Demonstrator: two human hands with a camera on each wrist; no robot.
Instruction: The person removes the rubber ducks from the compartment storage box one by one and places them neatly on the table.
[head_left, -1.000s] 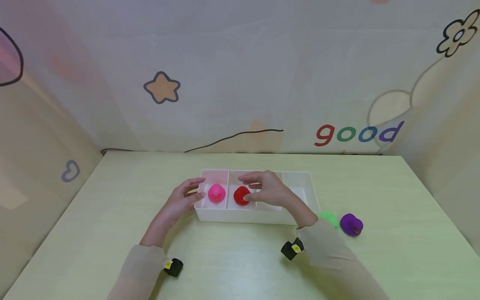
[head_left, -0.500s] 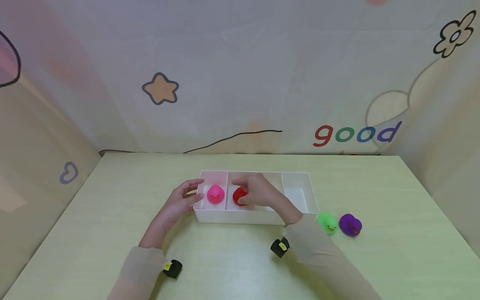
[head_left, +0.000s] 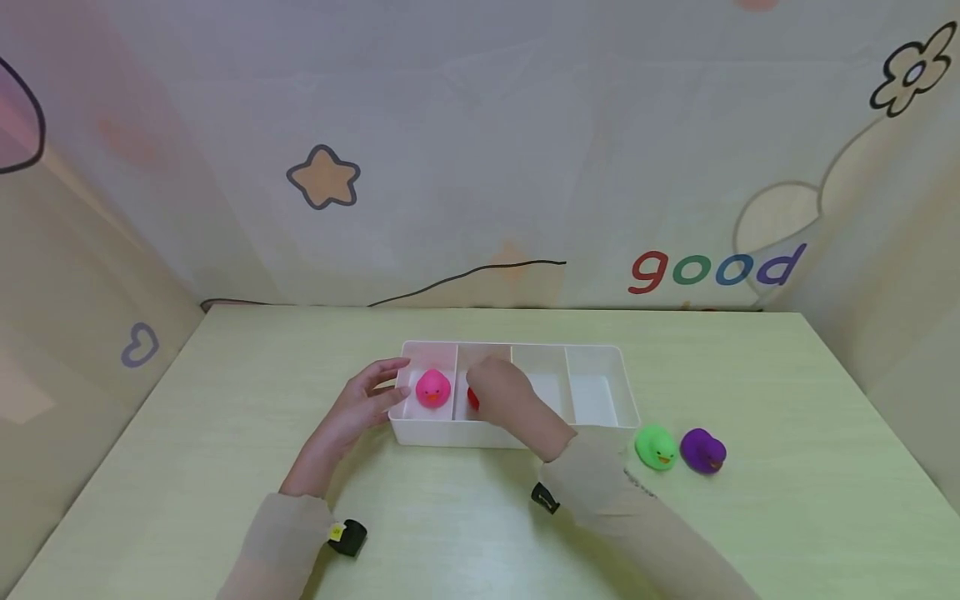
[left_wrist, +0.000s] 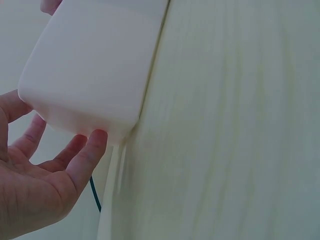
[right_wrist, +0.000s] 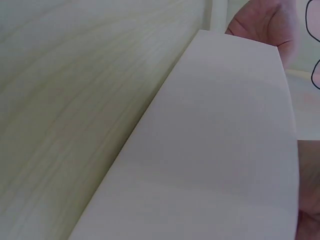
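Note:
A white box (head_left: 457, 433) with several compartments stands on the table. My left hand (head_left: 367, 398) rests its fingertips against the box's left end; the left wrist view shows the fingers (left_wrist: 90, 155) spread along that end wall. A pink rubber duck (head_left: 432, 389) sits in the leftmost compartment, facing me. In the second compartment my right hand (head_left: 510, 398) holds a red rubber duck (head_left: 472, 400) with curled fingers. Only a sliver of the red duck shows, as the back of the hand covers the rest. The box wall hides most of the right hand in the right wrist view.
Right of the box, a green rubber duck (head_left: 656, 447) and a purple rubber duck (head_left: 703, 452) sit side by side on the table. A printed cloth (head_left: 480, 167) rises behind the table's far edge and along both sides.
My right hand has closed over the red duck and turned, its wrist shifting left, so the duck is mostly covered. The green duck has come into full view. My left hand stays put.

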